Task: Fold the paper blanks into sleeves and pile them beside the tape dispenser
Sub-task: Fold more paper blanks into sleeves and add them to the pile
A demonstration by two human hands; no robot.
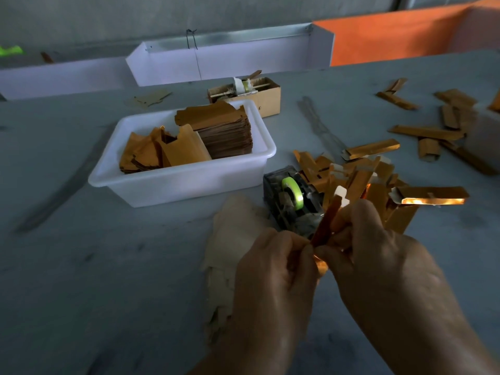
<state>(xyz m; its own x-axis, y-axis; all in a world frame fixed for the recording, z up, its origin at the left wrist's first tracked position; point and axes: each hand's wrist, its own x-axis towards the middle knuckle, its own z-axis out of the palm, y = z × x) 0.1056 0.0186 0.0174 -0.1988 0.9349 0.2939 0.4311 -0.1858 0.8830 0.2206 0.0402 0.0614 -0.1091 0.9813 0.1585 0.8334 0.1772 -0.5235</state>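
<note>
Near the front edge of the grey table (113, 266), we hold a narrow gold paper blank (326, 224) upright between both hands. Our left hand (273, 277) pinches its lower end with curled fingers and thumb, and our right hand (378, 255) has its fingers curled round the strip higher up, thumb pressed to it. We cannot tell how far the fold has gone, since our fingers cover most of the strip. Just behind our hands sits the tape dispenser (293, 201) with its green roll. Touching its right side lies a loose pile of folded gold sleeves (359, 174), and more sleeves (433, 131) are scattered well apart at far right. Left of the dispenser, a white plastic bin (178, 182) holds a stack of flat blanks (224, 136). A small cardboard box (259, 98) stands behind the bin. A pale sheet (235, 234) lies flat under our left hand.
</note>
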